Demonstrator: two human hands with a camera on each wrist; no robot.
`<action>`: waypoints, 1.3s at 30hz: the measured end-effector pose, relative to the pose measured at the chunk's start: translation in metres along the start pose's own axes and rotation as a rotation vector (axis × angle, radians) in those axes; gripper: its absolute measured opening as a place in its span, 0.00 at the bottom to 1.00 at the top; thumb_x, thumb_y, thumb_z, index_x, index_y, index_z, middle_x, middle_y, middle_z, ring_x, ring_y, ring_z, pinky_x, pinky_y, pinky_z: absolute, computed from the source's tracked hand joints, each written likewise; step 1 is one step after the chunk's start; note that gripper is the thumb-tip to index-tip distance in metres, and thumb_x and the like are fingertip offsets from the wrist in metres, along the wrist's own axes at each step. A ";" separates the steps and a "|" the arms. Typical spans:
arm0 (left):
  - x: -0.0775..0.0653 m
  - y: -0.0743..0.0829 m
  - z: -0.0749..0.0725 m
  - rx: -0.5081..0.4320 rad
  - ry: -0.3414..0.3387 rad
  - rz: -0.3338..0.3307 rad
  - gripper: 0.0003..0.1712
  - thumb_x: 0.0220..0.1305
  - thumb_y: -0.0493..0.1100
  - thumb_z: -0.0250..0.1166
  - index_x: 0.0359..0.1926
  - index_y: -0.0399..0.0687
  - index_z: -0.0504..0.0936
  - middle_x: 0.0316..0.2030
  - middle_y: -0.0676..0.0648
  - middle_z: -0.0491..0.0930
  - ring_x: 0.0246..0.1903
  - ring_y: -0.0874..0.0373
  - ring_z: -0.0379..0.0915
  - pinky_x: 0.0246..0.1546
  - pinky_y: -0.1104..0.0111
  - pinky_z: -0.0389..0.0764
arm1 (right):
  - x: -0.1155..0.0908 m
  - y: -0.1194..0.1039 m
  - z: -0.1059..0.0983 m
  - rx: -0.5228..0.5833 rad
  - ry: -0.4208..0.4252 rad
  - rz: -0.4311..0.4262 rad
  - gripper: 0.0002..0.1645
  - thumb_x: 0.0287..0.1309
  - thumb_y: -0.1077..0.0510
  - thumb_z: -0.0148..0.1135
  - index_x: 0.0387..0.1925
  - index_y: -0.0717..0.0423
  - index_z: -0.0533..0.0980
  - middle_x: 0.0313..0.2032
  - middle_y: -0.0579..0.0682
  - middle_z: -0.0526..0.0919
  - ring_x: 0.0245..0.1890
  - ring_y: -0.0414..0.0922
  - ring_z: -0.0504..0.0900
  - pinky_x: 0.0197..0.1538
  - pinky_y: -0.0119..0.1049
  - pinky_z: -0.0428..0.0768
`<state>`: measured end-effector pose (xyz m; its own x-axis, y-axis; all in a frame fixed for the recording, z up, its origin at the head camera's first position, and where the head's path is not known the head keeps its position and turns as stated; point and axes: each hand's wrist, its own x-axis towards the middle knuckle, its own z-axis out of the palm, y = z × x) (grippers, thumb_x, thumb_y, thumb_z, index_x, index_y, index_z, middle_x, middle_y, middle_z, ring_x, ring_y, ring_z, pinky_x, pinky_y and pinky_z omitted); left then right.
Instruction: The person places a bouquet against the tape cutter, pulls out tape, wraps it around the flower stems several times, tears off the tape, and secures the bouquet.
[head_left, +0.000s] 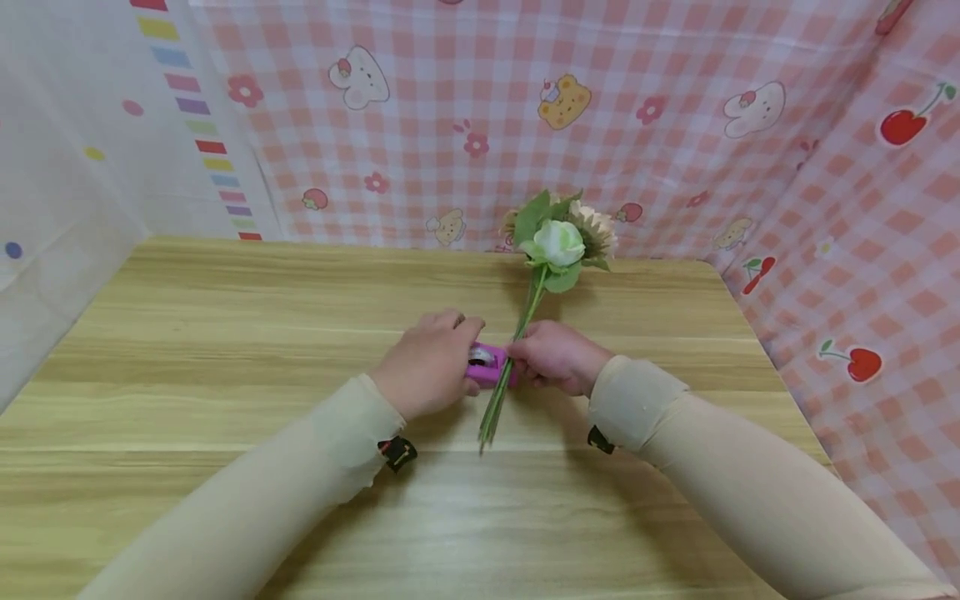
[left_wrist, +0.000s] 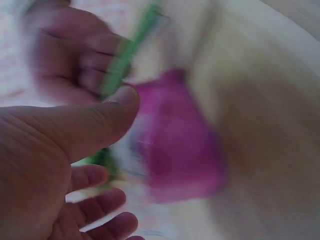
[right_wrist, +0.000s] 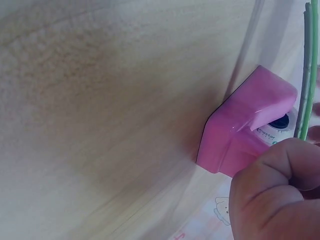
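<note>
In the head view my right hand (head_left: 558,358) holds the thin green stems of a bunch of flowers (head_left: 559,243), with a white-green rose and pale blooms at the far end. Its fingers curl round the stems in the right wrist view, where the hand (right_wrist: 275,195) shows at the lower right. A pink tape dispenser (right_wrist: 232,125) with a tape roll stands on the table, beneath the stems. My left hand (head_left: 431,362) is at the dispenser's left end. Blurred in the left wrist view, that hand (left_wrist: 55,140) has thumb and fingers spread apart, the thumb tip overlapping the dispenser's edge.
The wood-grain table (head_left: 225,358) reaches back to a pink checked cloth (head_left: 420,125) with cartoon prints. More checked cloth hangs along the right side, and a white dotted cloth (head_left: 60,167) along the left. Dark straps show at both wrists.
</note>
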<state>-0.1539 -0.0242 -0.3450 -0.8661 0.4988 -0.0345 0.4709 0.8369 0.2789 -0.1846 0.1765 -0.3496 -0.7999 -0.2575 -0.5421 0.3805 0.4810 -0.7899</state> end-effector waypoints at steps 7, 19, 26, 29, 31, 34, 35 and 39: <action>0.011 -0.015 0.015 0.004 -0.033 0.046 0.35 0.65 0.50 0.75 0.69 0.44 0.77 0.65 0.42 0.79 0.61 0.43 0.78 0.67 0.52 0.79 | -0.002 0.002 0.001 0.048 0.001 -0.001 0.15 0.73 0.62 0.54 0.26 0.57 0.71 0.19 0.46 0.71 0.22 0.41 0.67 0.28 0.31 0.66; 0.014 -0.019 0.013 0.031 -0.081 0.055 0.35 0.65 0.48 0.75 0.71 0.47 0.76 0.67 0.44 0.78 0.64 0.43 0.76 0.70 0.50 0.76 | -0.007 0.005 0.002 0.213 -0.022 0.035 0.07 0.77 0.60 0.51 0.40 0.60 0.72 0.20 0.44 0.72 0.23 0.40 0.68 0.30 0.31 0.69; 0.013 -0.018 0.011 0.023 -0.091 0.051 0.35 0.66 0.47 0.74 0.71 0.48 0.76 0.69 0.44 0.77 0.65 0.43 0.75 0.71 0.50 0.75 | -0.005 0.009 -0.001 0.307 -0.083 0.023 0.05 0.78 0.60 0.49 0.42 0.55 0.69 0.22 0.43 0.72 0.23 0.39 0.68 0.29 0.29 0.68; 0.013 -0.018 0.011 0.018 -0.094 0.046 0.35 0.66 0.47 0.74 0.72 0.47 0.75 0.69 0.44 0.77 0.64 0.43 0.75 0.71 0.50 0.75 | -0.005 0.010 -0.001 0.333 -0.100 0.005 0.03 0.78 0.61 0.50 0.42 0.54 0.67 0.24 0.44 0.72 0.24 0.39 0.67 0.28 0.29 0.68; 0.013 -0.017 0.011 0.018 -0.097 0.044 0.35 0.67 0.47 0.74 0.72 0.47 0.75 0.69 0.44 0.77 0.64 0.43 0.75 0.70 0.50 0.75 | -0.005 0.011 -0.001 0.340 -0.104 -0.016 0.02 0.77 0.62 0.50 0.42 0.55 0.68 0.25 0.44 0.72 0.24 0.39 0.67 0.28 0.28 0.69; 0.013 -0.017 0.011 0.021 -0.101 0.042 0.36 0.66 0.47 0.74 0.72 0.47 0.75 0.69 0.45 0.76 0.64 0.43 0.75 0.71 0.50 0.75 | -0.005 0.011 0.000 0.347 -0.092 -0.045 0.04 0.76 0.64 0.51 0.41 0.59 0.71 0.24 0.45 0.72 0.24 0.38 0.68 0.28 0.27 0.72; 0.013 -0.017 0.011 0.023 -0.100 0.043 0.36 0.66 0.47 0.74 0.72 0.47 0.75 0.69 0.44 0.76 0.64 0.43 0.75 0.71 0.50 0.75 | -0.004 0.011 0.000 0.344 -0.089 -0.053 0.05 0.76 0.64 0.51 0.41 0.60 0.72 0.23 0.45 0.72 0.24 0.38 0.69 0.28 0.27 0.73; 0.013 -0.017 0.011 0.033 -0.098 0.047 0.36 0.66 0.48 0.74 0.72 0.47 0.75 0.69 0.44 0.76 0.65 0.42 0.75 0.71 0.50 0.75 | -0.004 0.009 0.001 0.340 -0.064 -0.068 0.04 0.76 0.65 0.52 0.43 0.64 0.73 0.24 0.45 0.74 0.25 0.38 0.71 0.29 0.26 0.76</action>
<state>-0.1712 -0.0290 -0.3604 -0.8228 0.5563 -0.1164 0.5178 0.8181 0.2503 -0.1772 0.1815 -0.3548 -0.8020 -0.3369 -0.4933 0.4688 0.1569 -0.8693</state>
